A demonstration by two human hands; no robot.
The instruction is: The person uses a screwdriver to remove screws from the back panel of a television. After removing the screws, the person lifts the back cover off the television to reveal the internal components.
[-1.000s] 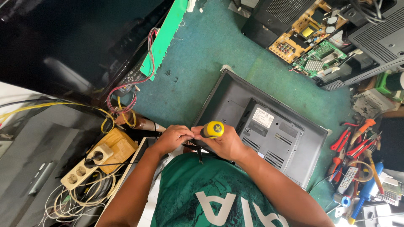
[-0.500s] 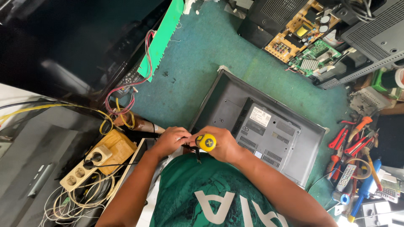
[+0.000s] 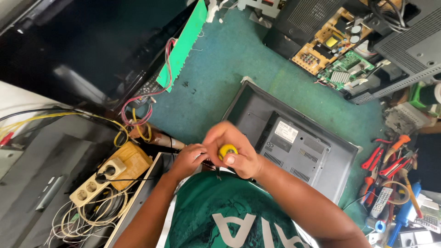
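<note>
My right hand (image 3: 233, 149) is closed around a screwdriver with a yellow handle (image 3: 227, 150), its shaft pointing down near the lower left corner of a grey monitor (image 3: 294, 142) that lies face down on the green bench. My left hand (image 3: 189, 158) sits just left of it, fingers pinched at the screwdriver's shaft; what it pinches is hidden. Both hands are above the monitor's near corner, in front of my green shirt.
A green circuit strip (image 3: 183, 46) with red wires lies at the upper left. Circuit boards (image 3: 330, 50) and black casings sit at the upper right. Pliers and screwdrivers with red handles (image 3: 390, 165) lie at right. A power strip (image 3: 98, 181) and loose wires are at lower left.
My right hand has turned over the screwdriver handle, covering most of it, and both hands shifted slightly. The view tilted a little.
</note>
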